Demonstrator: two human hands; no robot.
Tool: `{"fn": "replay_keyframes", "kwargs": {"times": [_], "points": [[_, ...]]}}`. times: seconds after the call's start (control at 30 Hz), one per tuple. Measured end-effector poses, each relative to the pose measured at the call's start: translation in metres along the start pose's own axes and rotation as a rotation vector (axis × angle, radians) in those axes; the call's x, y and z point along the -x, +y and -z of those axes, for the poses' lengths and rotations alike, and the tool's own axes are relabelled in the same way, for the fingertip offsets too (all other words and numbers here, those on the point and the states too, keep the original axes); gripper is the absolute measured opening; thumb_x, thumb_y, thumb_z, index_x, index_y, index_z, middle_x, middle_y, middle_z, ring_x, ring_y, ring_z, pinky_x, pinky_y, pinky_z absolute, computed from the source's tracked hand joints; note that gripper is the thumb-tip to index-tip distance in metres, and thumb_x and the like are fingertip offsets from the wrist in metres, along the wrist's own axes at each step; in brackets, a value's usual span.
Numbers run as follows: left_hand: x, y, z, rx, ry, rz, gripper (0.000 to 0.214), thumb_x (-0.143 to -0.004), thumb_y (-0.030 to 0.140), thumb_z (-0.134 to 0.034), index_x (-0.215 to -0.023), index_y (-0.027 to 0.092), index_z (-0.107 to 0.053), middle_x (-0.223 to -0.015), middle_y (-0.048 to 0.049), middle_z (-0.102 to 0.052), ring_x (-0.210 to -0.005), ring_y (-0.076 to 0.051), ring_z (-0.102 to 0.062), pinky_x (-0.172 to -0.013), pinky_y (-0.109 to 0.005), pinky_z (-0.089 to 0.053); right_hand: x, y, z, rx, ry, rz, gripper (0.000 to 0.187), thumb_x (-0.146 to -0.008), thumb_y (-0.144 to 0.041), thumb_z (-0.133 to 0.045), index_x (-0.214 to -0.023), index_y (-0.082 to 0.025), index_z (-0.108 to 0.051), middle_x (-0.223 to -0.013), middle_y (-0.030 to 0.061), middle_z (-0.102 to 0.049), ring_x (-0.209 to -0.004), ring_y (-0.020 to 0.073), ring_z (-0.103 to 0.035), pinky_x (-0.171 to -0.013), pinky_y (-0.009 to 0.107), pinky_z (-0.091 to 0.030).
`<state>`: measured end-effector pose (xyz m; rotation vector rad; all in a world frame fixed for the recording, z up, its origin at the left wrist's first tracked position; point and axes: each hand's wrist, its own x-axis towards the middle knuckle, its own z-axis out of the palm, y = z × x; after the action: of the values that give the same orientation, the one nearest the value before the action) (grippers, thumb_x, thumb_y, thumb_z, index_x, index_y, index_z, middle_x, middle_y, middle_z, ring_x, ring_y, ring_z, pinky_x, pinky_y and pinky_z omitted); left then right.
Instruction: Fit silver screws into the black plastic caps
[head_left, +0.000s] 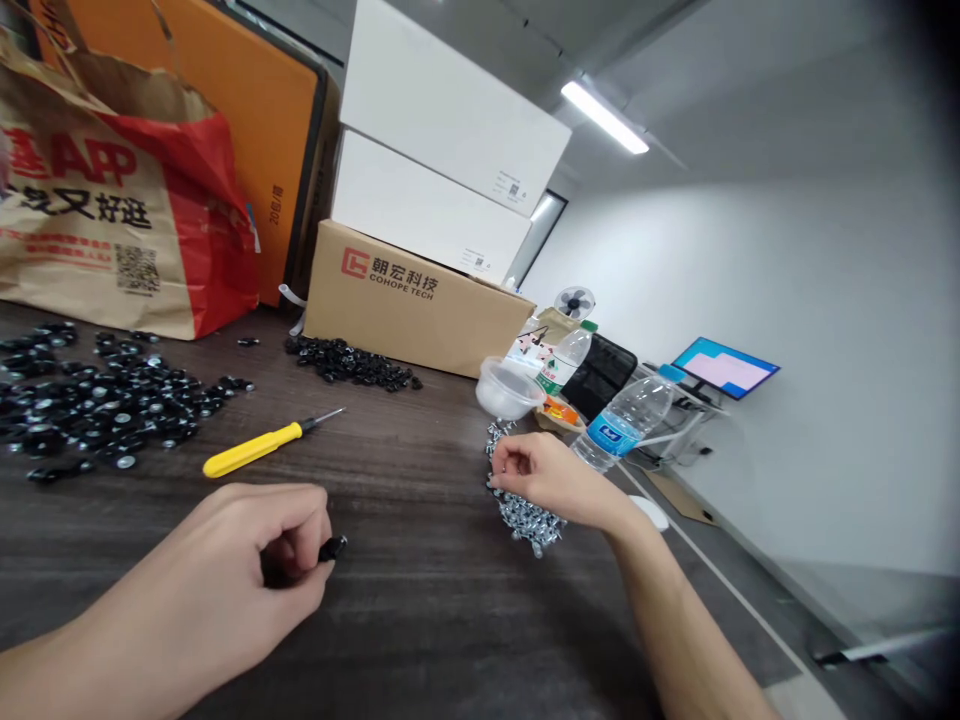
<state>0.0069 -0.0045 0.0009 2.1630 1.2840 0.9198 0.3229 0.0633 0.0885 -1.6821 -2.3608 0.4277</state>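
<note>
Left hand [202, 565] at the lower left of the frame, curled and gripping a small black part [332, 548] between thumb and fingertips, the part sticking out past the fingers. Right hand [544, 478] right of centre, fingers curled down over the edge of a heap of silver metal screws [529, 520], touching them; whether any screw sits pinched in those fingers, impossible to tell. Heap lying straight on the dark wood-grain table [420, 620], in no container, in a narrow strip running up toward a clear plastic tub [510, 388]. Tub tilted at the centre right, its inside pale and cloudy, contents impossible to make out. Between the hands, well apart from both, a yellow-handled screwdriver [259, 447] lying on the table. Upper left of the table, a wide scatter of black ring-shaped parts [97, 395] with shiny centres; farther back, a smaller heap of black parts [349, 362] against a cardboard box [409, 300] printed COHOPE TECH. Two white boxes [450, 90] stacked on that carton. Upper left of the frame, a brown-and-red paper bag [97, 200] slumped open before an orange panel [255, 130], its contents out of sight. Right of the tub, a clear water bottle [622, 420] with a blue label, just behind the right hand, and a second clear bottle [566, 360] beyond the tub
</note>
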Motion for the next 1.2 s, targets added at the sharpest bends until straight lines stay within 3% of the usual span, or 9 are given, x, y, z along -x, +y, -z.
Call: {"fn": "replay_keyframes", "kwargs": {"times": [0.07, 0.13, 0.2, 0.43, 0.63, 0.77, 0.87, 1.0, 1.2], "points": [[0.001, -0.001, -0.002, 0.039, -0.002, 0.043, 0.004, -0.079, 0.024, -0.06, -0.076, 0.025, -0.06, -0.069, 0.0046, -0.068, -0.061, -0.015, -0.066, -0.057, -0.023, -0.053, 0.002, 0.008, 0.0, 0.023, -0.04, -0.01, 0.007, -0.077, -0.019, -0.071, -0.072, -0.016, -0.067, -0.061, -0.001, -0.059, -0.058, 0.013, -0.051, -0.054, 0.025, -0.031], [0.002, -0.004, -0.004, 0.06, 0.04, 0.049, 0.018, -0.084, 0.031, -0.061, -0.099, 0.03, -0.07, -0.086, 0.0022, -0.076, -0.07, -0.017, -0.071, -0.061, -0.023, -0.057, 0.001, 0.012, -0.002, 0.041, -0.052, -0.016, 0.004, -0.077, -0.018, -0.071, -0.075, -0.016, -0.069, -0.062, -0.0009, -0.06, -0.059, 0.0131, -0.052, -0.055, 0.025, -0.032], [0.004, -0.006, -0.007, 0.053, 0.065, 0.046, 0.022, -0.088, 0.038, -0.059, -0.104, 0.033, -0.074, -0.094, 0.0009, -0.079, -0.076, -0.019, -0.073, -0.062, -0.023, -0.058, -0.001, 0.015, -0.005, 0.056, -0.053, -0.021, 0.003, -0.077, -0.018, -0.07, -0.075, -0.016, -0.069, -0.064, -0.0004, -0.061, -0.061, 0.0133, -0.053, -0.056, 0.025, -0.033], [0.0, 0.003, -0.002, 0.209, -0.042, 0.113, 0.01, -0.084, 0.031, -0.06, -0.08, 0.026, -0.066, -0.079, 0.0015, -0.078, -0.071, -0.019, -0.074, -0.062, -0.021, -0.057, -0.008, 0.024, -0.014, 0.091, -0.071, -0.039, 0.006, -0.074, -0.013, -0.068, -0.072, -0.016, -0.072, -0.063, -0.0003, -0.064, -0.06, 0.0133, -0.056, -0.058, 0.025, -0.035], [-0.002, 0.004, -0.001, 0.191, -0.047, 0.225, 0.024, -0.083, 0.042, -0.06, -0.097, 0.03, -0.075, -0.092, -0.0007, -0.08, -0.08, -0.022, -0.075, -0.06, -0.024, -0.057, -0.01, 0.023, -0.015, 0.093, -0.052, -0.014, 0.006, -0.073, -0.013, -0.07, -0.076, -0.017, -0.072, -0.065, -0.0013, -0.065, -0.061, 0.0136, -0.057, -0.059, 0.024, -0.037], [-0.006, 0.006, 0.003, 0.152, -0.045, 0.116, 0.019, -0.083, 0.04, -0.062, -0.082, 0.03, -0.078, -0.089, -0.0004, -0.077, -0.069, -0.018, -0.069, -0.055, -0.022, -0.052, -0.01, 0.021, -0.016, 0.066, -0.06, 0.009, 0.007, -0.074, -0.011, -0.069, -0.076, -0.018, -0.073, -0.063, -0.0023, -0.065, -0.059, 0.0129, -0.056, -0.058, 0.023, -0.038], [-0.008, 0.01, 0.006, 0.176, -0.029, 0.039, 0.017, -0.08, 0.039, -0.065, -0.076, 0.028, -0.076, -0.076, 0.0004, -0.072, -0.061, -0.016, -0.063, -0.054, -0.021, -0.05, -0.01, 0.021, -0.016, 0.048, -0.042, 0.023, 0.007, -0.074, -0.011, -0.07, -0.07, -0.017, -0.072, -0.062, -0.0015, -0.065, -0.059, 0.0132, -0.057, -0.058, 0.024, -0.039], [-0.007, 0.013, 0.005, 0.221, -0.037, 0.224, 0.021, -0.075, 0.044, -0.064, -0.073, 0.025, -0.074, -0.058, 0.0009, -0.065, -0.052, -0.017, -0.058, -0.047, -0.022, -0.045, -0.009, 0.017, -0.015, 0.006, 0.056, 0.045, 0.009, -0.078, -0.014, -0.068, -0.069, -0.016, -0.069, -0.069, 0.0017, -0.07, -0.065, 0.0155, -0.062, -0.063, 0.026, -0.043], [-0.005, 0.013, 0.001, 0.443, -0.052, 0.345, 0.024, -0.068, 0.046, -0.066, -0.074, 0.023, -0.068, -0.072, -0.0026, -0.074, -0.069, -0.023, -0.07, -0.063, -0.029, -0.057, -0.007, 0.002, -0.022, -0.124, 0.173, 0.111, 0.008, -0.081, -0.013, -0.064, -0.074, -0.016, -0.063, -0.081, 0.0043, -0.075, -0.075, 0.0159, -0.068, -0.067, 0.024, -0.05]]}}
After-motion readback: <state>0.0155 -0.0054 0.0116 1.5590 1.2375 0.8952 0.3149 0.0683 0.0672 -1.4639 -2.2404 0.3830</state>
